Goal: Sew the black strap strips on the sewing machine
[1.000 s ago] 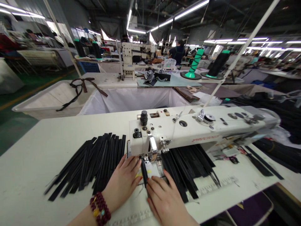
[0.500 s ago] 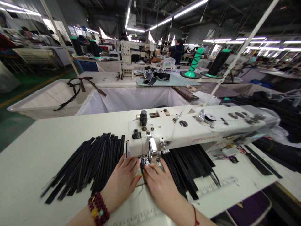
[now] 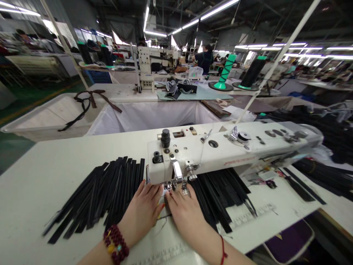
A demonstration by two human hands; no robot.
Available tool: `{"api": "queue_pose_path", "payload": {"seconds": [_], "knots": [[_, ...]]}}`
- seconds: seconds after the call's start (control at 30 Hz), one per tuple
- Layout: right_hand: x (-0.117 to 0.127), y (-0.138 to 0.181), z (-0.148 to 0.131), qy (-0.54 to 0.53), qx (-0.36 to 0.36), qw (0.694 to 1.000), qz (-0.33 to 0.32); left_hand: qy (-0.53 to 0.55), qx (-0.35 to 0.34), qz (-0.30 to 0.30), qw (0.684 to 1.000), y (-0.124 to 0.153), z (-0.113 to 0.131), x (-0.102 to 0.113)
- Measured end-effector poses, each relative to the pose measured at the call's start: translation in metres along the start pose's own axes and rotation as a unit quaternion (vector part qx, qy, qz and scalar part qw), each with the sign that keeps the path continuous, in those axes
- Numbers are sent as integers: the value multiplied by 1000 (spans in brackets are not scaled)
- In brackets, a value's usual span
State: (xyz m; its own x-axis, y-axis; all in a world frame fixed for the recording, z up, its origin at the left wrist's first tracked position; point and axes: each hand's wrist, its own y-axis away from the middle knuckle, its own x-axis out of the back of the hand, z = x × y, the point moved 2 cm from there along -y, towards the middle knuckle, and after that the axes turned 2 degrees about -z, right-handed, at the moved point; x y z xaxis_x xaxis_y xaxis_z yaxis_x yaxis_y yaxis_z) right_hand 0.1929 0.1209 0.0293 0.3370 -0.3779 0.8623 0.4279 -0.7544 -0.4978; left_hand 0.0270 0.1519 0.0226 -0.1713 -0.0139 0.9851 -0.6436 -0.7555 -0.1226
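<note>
My left hand, with a dark red bead bracelet on the wrist, lies flat on the white table, fingertips just left of the presser foot of the white sewing machine. Beside it my right hand also lies flat, fingers stretched out toward the needle, a red cord on its wrist. The two hands almost touch, and a thin black strip end shows between them; the rest is hidden under the fingers. One fan of black strips lies left of my hands, another heap of black strips to the right under the machine arm.
More dark straps and small tools lie at the table's right end. Behind the table stands a white cloth-lined bin with brown straps over its rim. Further back are another sewing machine, thread cones and a person.
Both hands slid forward toward the needle. The black strip that lay open between them a second ago is now mostly covered by the fingers and the presser foot.
</note>
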Motion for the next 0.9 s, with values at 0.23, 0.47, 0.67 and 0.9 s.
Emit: {"api": "queue_pose_path", "payload": {"seconds": [0.23,0.47,0.67,0.9], "knots": [[27,46,-7,-47,6,997,64,9,7,1,1000,1,-1,0],[53,80,21,-38,-18,997,61,76,16,16,997,-15,-22,21],[64,112,48,59,-34,998,17,63,-25,35,997,-45,-38,24],[49,98,35,95,-76,992,-24,57,-54,6,997,-31,-35,32]]}}
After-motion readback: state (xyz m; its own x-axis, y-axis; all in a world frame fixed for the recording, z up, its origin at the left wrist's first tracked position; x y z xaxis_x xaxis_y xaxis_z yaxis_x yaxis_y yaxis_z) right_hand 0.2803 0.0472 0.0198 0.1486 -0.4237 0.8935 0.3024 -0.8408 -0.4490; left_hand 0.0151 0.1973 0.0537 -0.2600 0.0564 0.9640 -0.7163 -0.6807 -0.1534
